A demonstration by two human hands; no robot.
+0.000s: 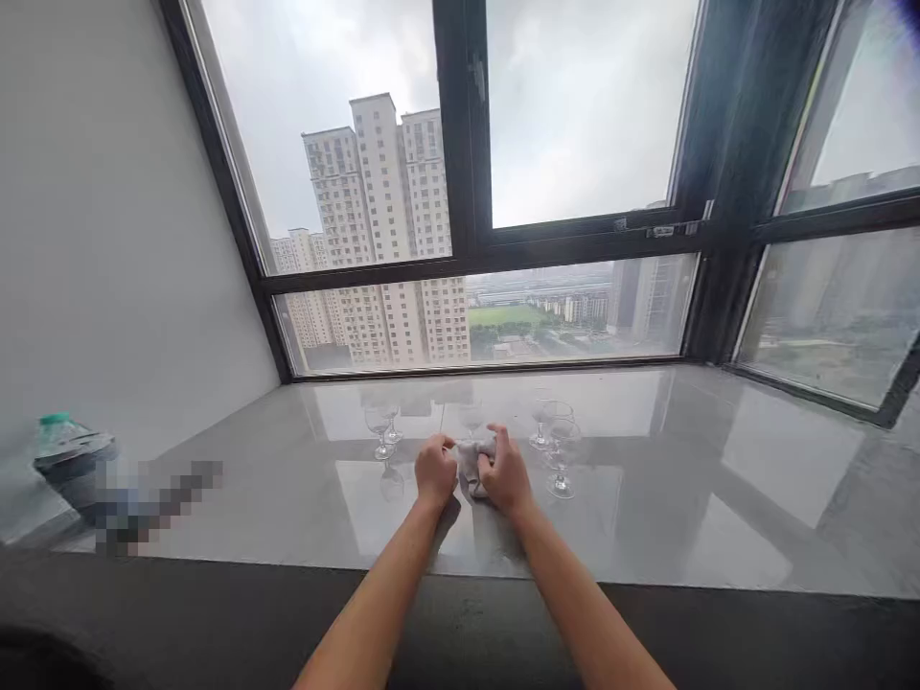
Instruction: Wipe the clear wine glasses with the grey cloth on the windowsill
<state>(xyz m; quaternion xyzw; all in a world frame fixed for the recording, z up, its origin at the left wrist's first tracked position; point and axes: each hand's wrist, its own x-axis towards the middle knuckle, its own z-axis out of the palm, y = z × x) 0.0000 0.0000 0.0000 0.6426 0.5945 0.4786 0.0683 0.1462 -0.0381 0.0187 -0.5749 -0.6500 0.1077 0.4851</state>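
Observation:
My left hand is closed in a fist over the sill, and what it grips is hidden. My right hand pinches a crumpled grey-white cloth, which bunches between both hands. Just beyond the cloth, the faint bowl of a clear glass shows; whether a hand holds it I cannot tell. Left of my hands stand two clear stemmed glasses, the nearer wine glass and another glass behind it. On the right, several more stemmed glasses stand upright, among them a front wine glass.
The glossy grey sill runs under a dark-framed window. At the far left is a dark container holding something with a green cap, beside a blurred patch. A wall borders the left side; the sill's front edge is nearest me.

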